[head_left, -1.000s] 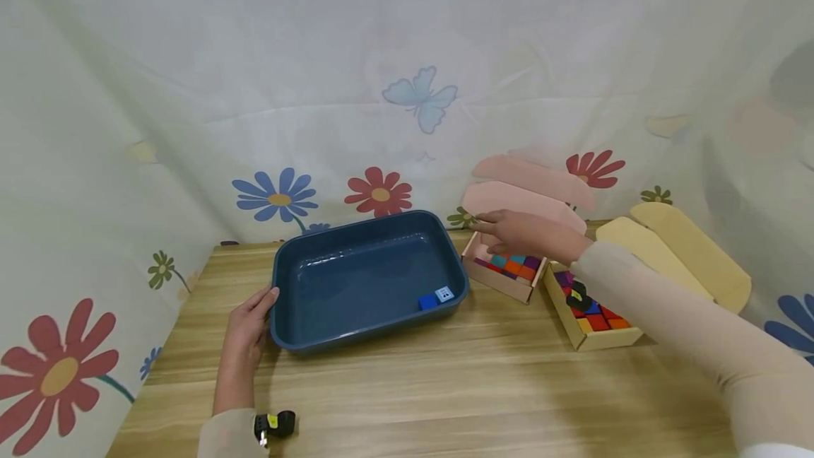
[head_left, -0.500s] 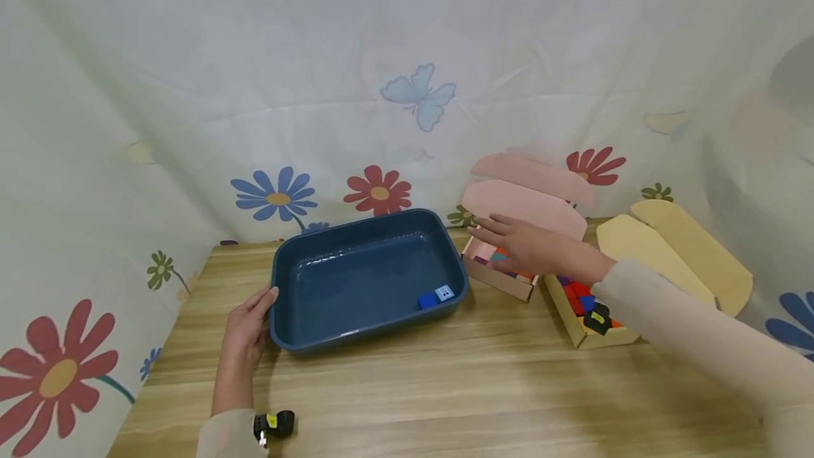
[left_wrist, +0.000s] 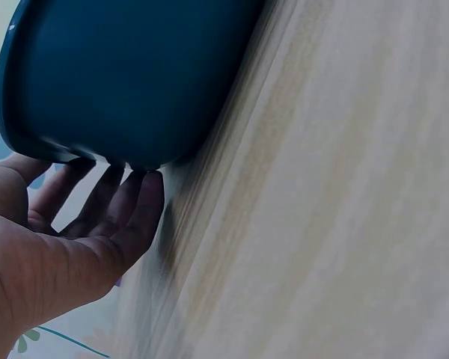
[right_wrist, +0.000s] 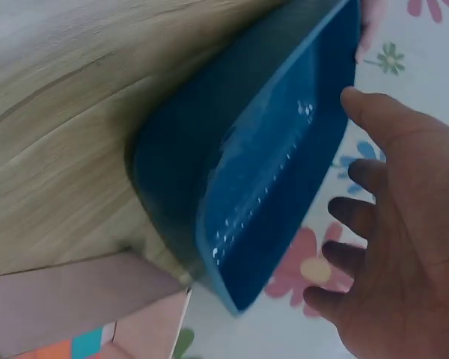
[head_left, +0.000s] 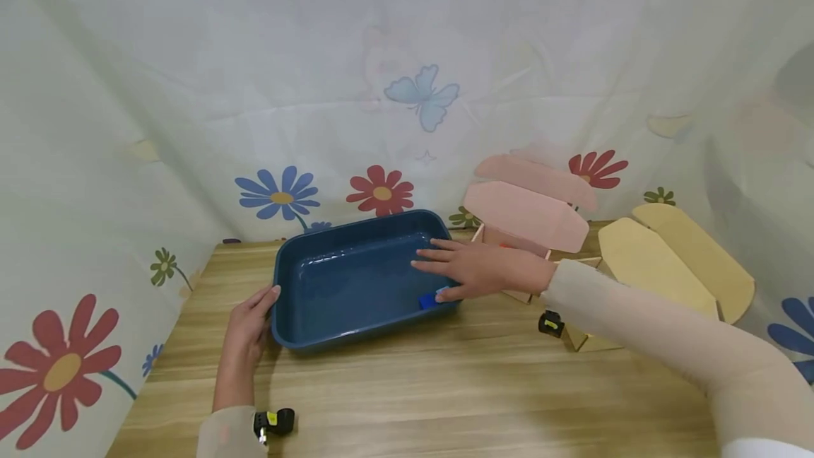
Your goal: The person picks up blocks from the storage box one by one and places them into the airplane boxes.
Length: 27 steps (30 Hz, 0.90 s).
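A deep blue rectangular tray (head_left: 356,278) lies on the wooden table. At its left end my left hand (head_left: 246,324) grips the rim, the thumb at the edge; in the left wrist view the fingers (left_wrist: 97,198) bend against the outer wall. My right hand (head_left: 480,268) hovers palm down over the tray's right end, fingers spread and holding nothing. Below it a dark blue block (head_left: 427,301) lies in the tray's front right corner. A light blue block (head_left: 441,292) beside it is partly hidden by the right hand.
An open pink box (head_left: 528,218) with coloured blocks stands right of the tray, partly behind the right hand. Farther right is an open yellow box (head_left: 661,267), mostly covered by the sleeve. A flowered cloth (head_left: 318,126) hangs behind the table (head_left: 407,394).
My right hand has moved left from above the pink box to above the tray's right end, its fingers spread. The left hand and the tray have stayed in place.
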Each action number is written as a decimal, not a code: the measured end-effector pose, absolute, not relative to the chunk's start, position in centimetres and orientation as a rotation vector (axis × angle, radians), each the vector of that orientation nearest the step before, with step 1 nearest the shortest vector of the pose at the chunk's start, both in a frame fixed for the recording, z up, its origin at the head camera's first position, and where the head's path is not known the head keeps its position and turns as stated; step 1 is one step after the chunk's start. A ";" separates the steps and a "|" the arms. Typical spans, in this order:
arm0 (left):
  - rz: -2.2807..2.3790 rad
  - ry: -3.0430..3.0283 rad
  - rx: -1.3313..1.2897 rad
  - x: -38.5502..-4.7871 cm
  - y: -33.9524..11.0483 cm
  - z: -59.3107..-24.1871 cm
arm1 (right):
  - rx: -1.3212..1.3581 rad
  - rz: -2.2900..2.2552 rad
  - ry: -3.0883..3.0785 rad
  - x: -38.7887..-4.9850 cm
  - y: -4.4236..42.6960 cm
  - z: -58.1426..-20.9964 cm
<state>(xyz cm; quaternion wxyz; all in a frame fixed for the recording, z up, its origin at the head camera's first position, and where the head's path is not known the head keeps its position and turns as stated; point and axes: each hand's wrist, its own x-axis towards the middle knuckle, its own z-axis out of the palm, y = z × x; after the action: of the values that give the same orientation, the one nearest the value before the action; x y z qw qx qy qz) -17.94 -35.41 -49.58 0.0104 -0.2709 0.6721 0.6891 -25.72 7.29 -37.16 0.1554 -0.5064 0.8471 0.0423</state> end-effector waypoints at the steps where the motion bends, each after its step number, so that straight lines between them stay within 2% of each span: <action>1: 2.158 2.095 -0.840 -17.9 -35.4 -49.6 | -1.478 0.122 2.387 -25.9 6.6 -37.4; 6: 2.164 2.081 -0.844 -17.8 -35.4 -49.5 | -1.517 0.202 2.175 -26.8 3.5 -38.4; 14: 2.160 2.107 -0.826 -18.0 -35.5 -49.4 | -1.330 0.404 1.967 -28.9 -0.5 -38.9; 22: 2.176 2.101 -0.823 -17.9 -35.4 -49.4 | -1.213 0.361 1.867 -30.8 -2.2 -39.8; 27: 2.189 2.099 -0.812 -17.9 -35.6 -49.5 | -0.961 0.188 1.821 -31.5 -2.4 -40.3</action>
<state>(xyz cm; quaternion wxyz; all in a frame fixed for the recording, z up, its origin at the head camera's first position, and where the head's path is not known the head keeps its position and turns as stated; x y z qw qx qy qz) -17.94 -35.57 -49.49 0.0011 -0.2587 0.6687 0.6971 -31.51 -2.45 -40.32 0.5117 -0.3992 0.7568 0.0781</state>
